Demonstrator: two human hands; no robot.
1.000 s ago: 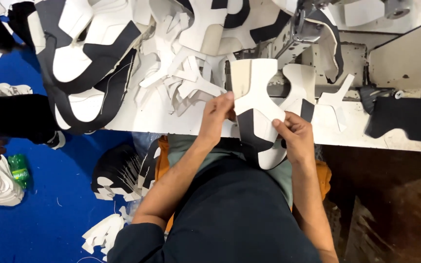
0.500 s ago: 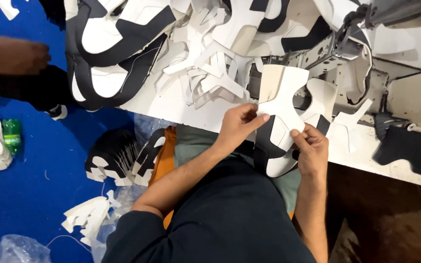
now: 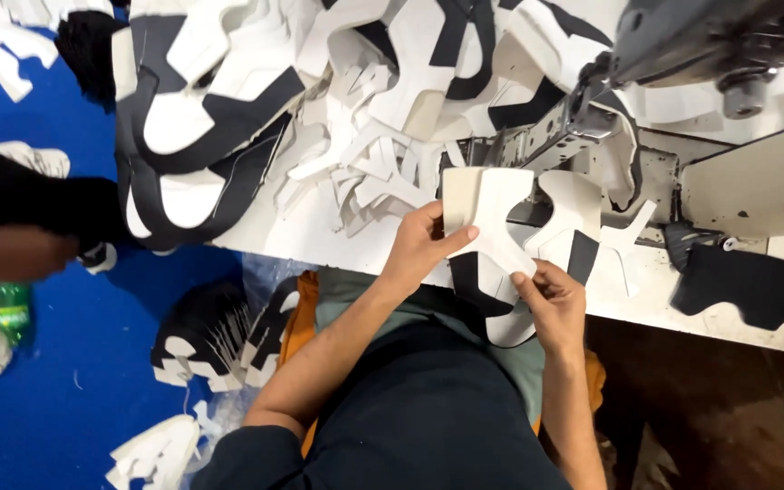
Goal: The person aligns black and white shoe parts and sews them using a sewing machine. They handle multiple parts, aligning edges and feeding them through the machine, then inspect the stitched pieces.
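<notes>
Head view shows the left hand (image 3: 419,249) and right hand (image 3: 551,304) have kept pinching the shoe piece (image 3: 501,245), now nearer the sewing machine (image 3: 592,118).

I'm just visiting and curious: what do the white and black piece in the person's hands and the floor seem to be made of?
The white and black cut piece, held by the left hand and right hand, looks like thin synthetic leather or fabric-backed sheet: matte, clean-cut edges, bending softly, though the exact material is unclear. The blue floor looks like a smooth painted or coated surface, evenly coloured with a faint sheen.
</notes>
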